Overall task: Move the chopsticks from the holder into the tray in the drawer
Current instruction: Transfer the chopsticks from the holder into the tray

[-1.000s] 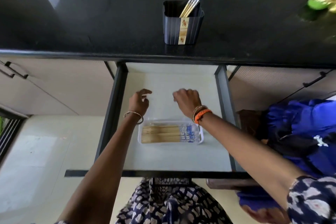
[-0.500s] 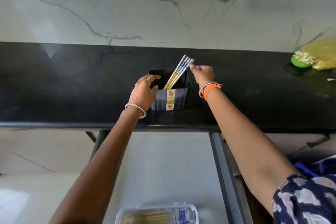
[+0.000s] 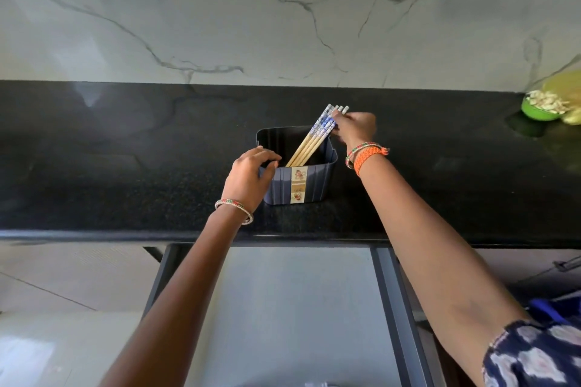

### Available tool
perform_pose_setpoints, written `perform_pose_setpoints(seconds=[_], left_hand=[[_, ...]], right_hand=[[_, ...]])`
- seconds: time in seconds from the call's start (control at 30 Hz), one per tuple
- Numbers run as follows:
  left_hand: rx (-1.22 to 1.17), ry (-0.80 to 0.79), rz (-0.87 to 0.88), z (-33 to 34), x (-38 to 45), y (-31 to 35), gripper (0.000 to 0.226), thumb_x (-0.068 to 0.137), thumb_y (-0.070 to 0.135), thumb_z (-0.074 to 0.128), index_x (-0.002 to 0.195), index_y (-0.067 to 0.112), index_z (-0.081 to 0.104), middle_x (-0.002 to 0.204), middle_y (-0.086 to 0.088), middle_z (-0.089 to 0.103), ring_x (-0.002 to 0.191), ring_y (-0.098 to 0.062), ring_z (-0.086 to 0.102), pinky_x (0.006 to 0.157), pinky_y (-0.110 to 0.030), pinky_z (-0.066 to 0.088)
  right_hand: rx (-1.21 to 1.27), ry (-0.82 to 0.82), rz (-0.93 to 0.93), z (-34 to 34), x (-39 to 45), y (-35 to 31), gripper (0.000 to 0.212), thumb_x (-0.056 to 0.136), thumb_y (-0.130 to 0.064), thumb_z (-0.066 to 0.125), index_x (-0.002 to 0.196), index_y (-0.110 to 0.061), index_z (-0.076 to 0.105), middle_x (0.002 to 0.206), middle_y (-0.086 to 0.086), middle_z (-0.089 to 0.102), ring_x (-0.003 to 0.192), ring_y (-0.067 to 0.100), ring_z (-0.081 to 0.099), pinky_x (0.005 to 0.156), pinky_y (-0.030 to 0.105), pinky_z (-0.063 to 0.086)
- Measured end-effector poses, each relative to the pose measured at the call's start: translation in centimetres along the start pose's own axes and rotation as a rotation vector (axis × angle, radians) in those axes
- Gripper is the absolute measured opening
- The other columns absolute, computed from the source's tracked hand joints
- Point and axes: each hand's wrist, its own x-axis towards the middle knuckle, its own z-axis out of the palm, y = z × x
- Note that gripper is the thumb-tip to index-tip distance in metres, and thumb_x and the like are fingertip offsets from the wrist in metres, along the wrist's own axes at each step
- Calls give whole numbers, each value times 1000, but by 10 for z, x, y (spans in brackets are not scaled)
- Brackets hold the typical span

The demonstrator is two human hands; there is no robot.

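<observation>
A dark blue square holder (image 3: pixel 314 181) stands on the black countertop (image 3: pixel 125 166). Several bamboo chopsticks (image 3: pixel 314 140) with blue-and-white patterned tops lean in it toward the right. My right hand (image 3: pixel 355 127) pinches their patterned upper ends. My left hand (image 3: pixel 250 176) grips the holder's near left corner. Below the counter edge the drawer (image 3: pixel 292 308) stands pulled out, its pale floor showing. Only a sliver of the clear tray (image 3: pixel 314 384) shows at the bottom edge.
A green bowl (image 3: pixel 539 108) of pale pieces sits at the counter's far right beside a yellow bag (image 3: pixel 566 88). A marble wall rises behind the counter. Dark drawer rails (image 3: pixel 393 308) run along both sides of the drawer. Blue cloth lies low at right.
My hands rose from the drawer to the counter. The left hand took hold of the holder and the right hand closed on the chopstick tops. The view tilted up, so the tray left the frame.
</observation>
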Motion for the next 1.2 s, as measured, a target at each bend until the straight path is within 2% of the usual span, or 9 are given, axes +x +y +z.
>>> perform_pose_setpoints(seconds=[0.13, 0.27, 0.4, 0.53, 0.67, 0.83, 1.0, 1.1, 1.2], left_hand=[[6, -14, -29, -8, -3, 8, 25, 89, 14, 57, 113, 15, 63, 120, -8, 62, 99, -19, 60, 83, -23, 46], [-4, -22, -5, -26, -12, 25, 29, 88, 11, 56, 116, 16, 60, 120, -10, 61, 89, -17, 58, 80, -24, 47], [-44, -8, 17, -46, -33, 37, 29, 87, 6, 56, 114, 14, 61, 112, -11, 63, 73, -11, 54, 73, -17, 47], [-130, 31, -12, -62, -73, 40, 27, 86, 1, 55, 108, 12, 65, 106, -12, 67, 88, -23, 63, 81, -29, 52], [-187, 65, -110, -61, -144, 23, 27, 82, -5, 53, 99, 8, 69, 101, -14, 71, 93, -23, 66, 85, -22, 48], [-174, -75, -301, -46, -253, -20, 29, 84, -8, 47, 103, 1, 68, 111, -17, 68, 103, -28, 64, 87, -18, 43], [-129, -187, -517, -35, -335, -58, 37, 81, -15, 42, 106, -3, 65, 114, -20, 67, 108, -31, 62, 88, -17, 40], [-110, -268, -588, -30, -357, -72, 36, 82, -15, 42, 111, -4, 62, 116, -21, 65, 109, -32, 61, 94, -27, 43], [-107, -288, -634, -27, -369, -74, 35, 85, -11, 45, 116, -3, 59, 121, -20, 62, 111, -32, 60, 99, -35, 46]], right_hand=[[4, 77, -38, -12, -10, -12, 24, 86, -19, 68, 83, 5, 72, 62, 3, 66, 58, 16, 68, 44, 16, 49], [54, 162, -142, -38, -35, -43, 24, 87, -18, 66, 82, 4, 72, 68, 9, 66, 63, 20, 65, 67, 36, 60], [356, 148, -154, -76, -74, -81, 19, 89, -12, 64, 75, 0, 68, 67, 7, 64, 62, 18, 64, 60, 25, 60], [546, 108, -38, -105, -133, -82, 22, 89, -11, 65, 67, -9, 61, 70, 8, 63, 64, 17, 64, 56, 22, 59], [610, 157, 192, -111, -207, -4, 23, 88, -10, 65, 66, -9, 60, 73, 11, 64, 63, 19, 64, 55, 26, 58], [489, 279, 451, -110, -296, 129, 31, 88, -7, 63, 59, -4, 55, 67, 12, 60, 57, 18, 58, 55, 29, 54], [315, 118, 646, -125, -354, 209, 22, 95, -17, 54, 73, -13, 51, 55, -2, 67, 83, 20, 59, 65, 23, 55], [306, 298, 669, -122, -368, 218, 31, 89, -13, 64, 61, -7, 52, 69, 10, 60, 58, 19, 61, 45, 22, 55], [357, 335, 695, -124, -378, 219, 22, 88, -12, 67, 72, 3, 60, 79, 12, 62, 64, 21, 66, 39, 19, 54]])
